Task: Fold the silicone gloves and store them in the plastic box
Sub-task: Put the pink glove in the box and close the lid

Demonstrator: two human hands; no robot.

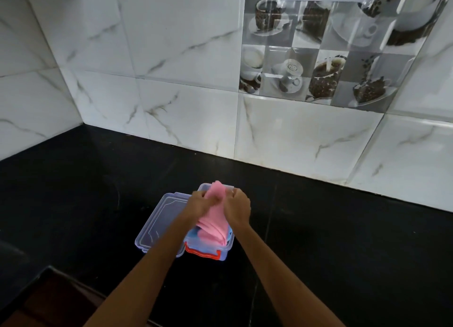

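Note:
A clear plastic box (pixel 208 249) with a red handle (pixel 203 254) stands on the black counter. Its clear lid (pixel 159 225) lies open to the left of it. Folded pink silicone gloves (pixel 212 225) sit half in the box, their upper end sticking up past the far rim. My left hand (pixel 201 204) grips the gloves from the left and my right hand (pixel 238 205) grips them from the right, both directly over the box. Something blue (pixel 193 233) lies inside the box under the pink gloves; I cannot tell what it is.
The black counter (pixel 318 241) stretches around the box on all sides. A white marble-tile wall (pixel 171 69) with coffee-picture tiles (pixel 318 52) rises behind it. The counter's front-left edge (pixel 49 269) drops to a brown surface.

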